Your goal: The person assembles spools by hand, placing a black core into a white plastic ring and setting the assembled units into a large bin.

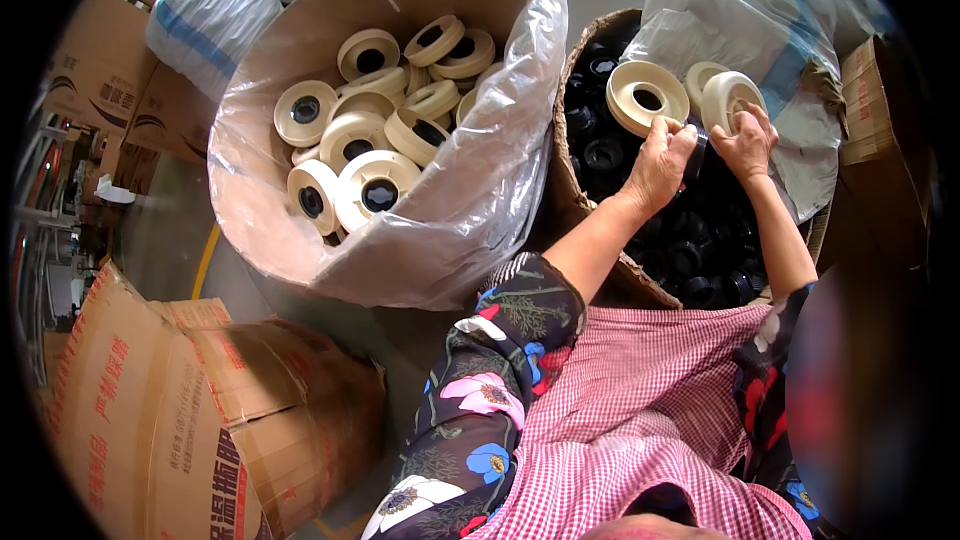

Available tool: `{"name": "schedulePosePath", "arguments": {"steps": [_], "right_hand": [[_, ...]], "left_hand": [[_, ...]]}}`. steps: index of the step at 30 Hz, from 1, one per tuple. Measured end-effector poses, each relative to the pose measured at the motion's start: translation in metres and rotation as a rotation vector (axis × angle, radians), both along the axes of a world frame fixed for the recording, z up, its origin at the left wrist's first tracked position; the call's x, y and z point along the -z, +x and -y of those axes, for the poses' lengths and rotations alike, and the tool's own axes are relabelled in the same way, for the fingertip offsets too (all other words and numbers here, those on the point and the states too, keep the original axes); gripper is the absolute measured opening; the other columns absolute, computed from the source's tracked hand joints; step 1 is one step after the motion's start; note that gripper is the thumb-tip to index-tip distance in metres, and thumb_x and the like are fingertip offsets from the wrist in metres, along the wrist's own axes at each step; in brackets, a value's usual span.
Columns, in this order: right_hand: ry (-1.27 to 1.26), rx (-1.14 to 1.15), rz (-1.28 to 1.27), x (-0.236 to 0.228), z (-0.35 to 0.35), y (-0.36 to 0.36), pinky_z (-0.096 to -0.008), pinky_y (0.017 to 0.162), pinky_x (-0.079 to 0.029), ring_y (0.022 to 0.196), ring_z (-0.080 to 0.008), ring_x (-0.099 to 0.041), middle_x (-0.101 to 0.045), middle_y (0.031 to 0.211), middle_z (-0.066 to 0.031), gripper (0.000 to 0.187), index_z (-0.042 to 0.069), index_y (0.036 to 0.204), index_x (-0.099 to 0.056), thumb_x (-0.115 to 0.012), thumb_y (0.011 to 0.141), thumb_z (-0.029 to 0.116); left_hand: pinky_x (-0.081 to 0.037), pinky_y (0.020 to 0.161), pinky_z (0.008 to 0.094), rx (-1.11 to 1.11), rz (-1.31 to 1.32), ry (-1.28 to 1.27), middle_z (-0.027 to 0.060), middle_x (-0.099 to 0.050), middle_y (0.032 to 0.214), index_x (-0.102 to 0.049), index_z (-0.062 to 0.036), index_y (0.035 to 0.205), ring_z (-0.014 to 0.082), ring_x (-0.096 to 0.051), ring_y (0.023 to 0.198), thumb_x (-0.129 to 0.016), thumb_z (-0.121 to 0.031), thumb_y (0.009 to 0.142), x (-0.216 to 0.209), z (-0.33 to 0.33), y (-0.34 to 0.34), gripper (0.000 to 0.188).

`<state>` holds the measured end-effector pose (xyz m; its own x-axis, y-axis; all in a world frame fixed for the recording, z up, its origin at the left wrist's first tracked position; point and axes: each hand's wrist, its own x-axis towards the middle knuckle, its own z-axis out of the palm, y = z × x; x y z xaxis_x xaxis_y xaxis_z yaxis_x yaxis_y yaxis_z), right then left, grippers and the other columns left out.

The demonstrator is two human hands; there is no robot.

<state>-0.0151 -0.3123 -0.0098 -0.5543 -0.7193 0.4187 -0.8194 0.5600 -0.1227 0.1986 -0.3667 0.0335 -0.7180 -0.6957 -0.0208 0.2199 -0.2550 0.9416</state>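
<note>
My right hand [747,144] is closed on a cream plastic ring [728,98], its fingers curled over the near rim. Close beside it, my left hand [660,166] is closed around a black round plastic part [697,152], mostly hidden by the hand. Just beyond my left fingers sits another cream ring [630,90] with a dark centre hole. A third cream ring [700,74] shows partly behind the one in my right hand. Beneath both hands, many black round parts [690,258] fill a carton [612,248].
Left of the carton stands a large plastic-lined container [270,260] holding many cream rings [378,195], several with black centres. Clear plastic sheeting [735,0] drapes over the carton's far side. Cardboard boxes stand at lower left [150,410] and far right [870,130].
</note>
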Motion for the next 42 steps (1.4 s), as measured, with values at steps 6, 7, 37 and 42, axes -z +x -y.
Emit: {"name": "schedulePosePath", "arguments": {"steps": [6,7,37,42], "right_hand": [[-0.558,-0.314,1.417,-0.021,-0.05,0.051,-0.0328,0.081,-0.046,0.094,-0.0179,-0.059,-0.062,0.101,-0.0088,0.042,0.002,0.107,-0.059,-0.056,0.084,0.037],[-0.641,-0.359,1.642,-0.031,-0.059,0.075,-0.0333,0.082,-0.046,0.094,-0.0178,-0.059,-0.061,0.102,-0.0086,0.044,0.002,0.112,-0.056,-0.055,0.085,0.037],[-0.564,-0.319,1.668,-0.043,-0.076,0.093,-0.0317,0.077,-0.046,0.094,-0.0157,-0.055,-0.056,0.108,-0.009,0.054,0.002,0.124,-0.046,-0.045,0.092,0.045],[0.137,-0.258,1.753,-0.028,-0.078,0.06,-0.0231,0.033,-0.027,0.038,-0.0067,-0.041,-0.049,0.049,-0.0006,0.032,0.001,0.077,-0.062,-0.051,0.091,0.028]], "left_hand": [[-0.04,0.093,0.0362,-0.078,0.123,-0.399,0.0203,-0.05,0.112,-0.043,-0.0045,0.124,0.0301,-0.049,0.107,-0.064,-0.032,0.074,0.0,0.006,0.013,0.06],[-0.035,0.1,0.0378,-0.075,0.173,-0.47,0.0232,-0.046,0.121,-0.045,-0.0062,0.125,0.034,-0.045,0.115,-0.067,-0.029,0.069,0.004,0.008,0.012,0.065],[-0.048,0.052,0.0238,0.369,0.114,-0.009,0.0071,-0.06,0.093,-0.043,-0.0027,0.118,0.0114,-0.058,0.075,-0.071,-0.023,0.078,0.007,0.002,0.0,0.054],[-0.05,0.054,0.0239,0.443,0.162,-0.077,0.0081,-0.06,0.097,-0.041,-0.0024,0.122,0.0128,-0.059,0.08,-0.067,-0.029,0.082,0.002,0.009,0.009,0.055]]}}
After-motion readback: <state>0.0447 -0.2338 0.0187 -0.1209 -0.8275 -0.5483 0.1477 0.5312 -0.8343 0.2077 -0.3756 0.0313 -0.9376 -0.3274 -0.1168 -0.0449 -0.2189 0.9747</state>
